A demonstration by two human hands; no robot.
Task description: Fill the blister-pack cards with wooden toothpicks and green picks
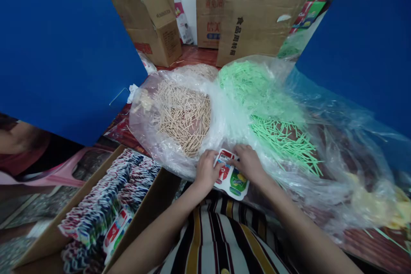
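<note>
A flat, bottle-shaped twin packet [239, 183] with red and green bottle prints lies in front of my body at the table's near edge. My left hand [205, 171] grips its left side, fingers closed at the edge. My right hand [249, 162] pinches its upper right part, the fingertips meeting near the middle. Just beyond my left hand, thin tan sticks [188, 115] lie heaped in an open clear plastic bag [141, 115]. Bright green sticks [285, 137] spill from another clear bag [343, 167] beyond my right hand.
At lower left stands an open cardboard box [38, 248] holding rows of similar packets [109, 192]. Cardboard cartons [263, 17] line the back of the table. Blue panels [58, 43] rise on both sides. Part of another person [25, 141] shows at far left.
</note>
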